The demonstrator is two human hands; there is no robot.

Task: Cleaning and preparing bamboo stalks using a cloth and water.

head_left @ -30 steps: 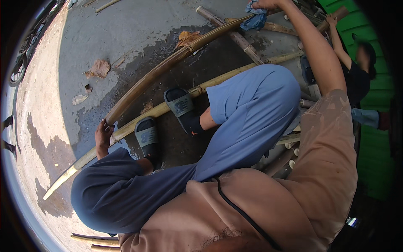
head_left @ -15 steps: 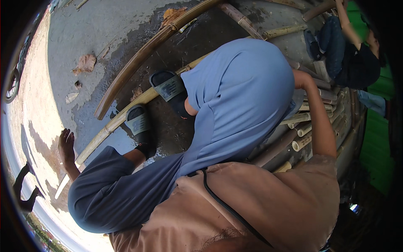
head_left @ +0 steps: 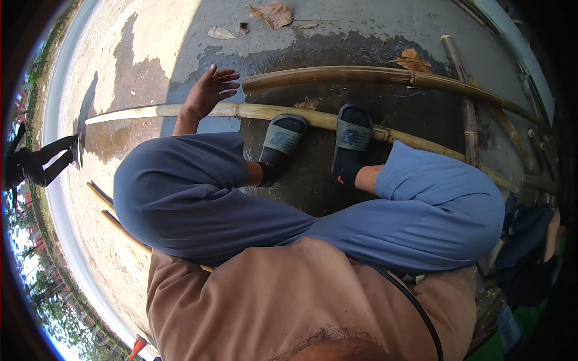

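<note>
Wet floor (head_left: 313, 195), dry leaves (head_left: 275, 15) around bamboo poles (head_left: 337, 74); hands (head_left: 206, 95): left spread, empty; right hidden, can't tell.

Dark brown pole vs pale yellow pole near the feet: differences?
Colour: dark brown pole is darker than pale yellow pole.
Left end: the brown pole's stops in shade; the yellow pole's reaches sunlit ground.
Overlap: slides partly cover the yellow pole, not the brown pole.
Shared: both show joints.
</note>
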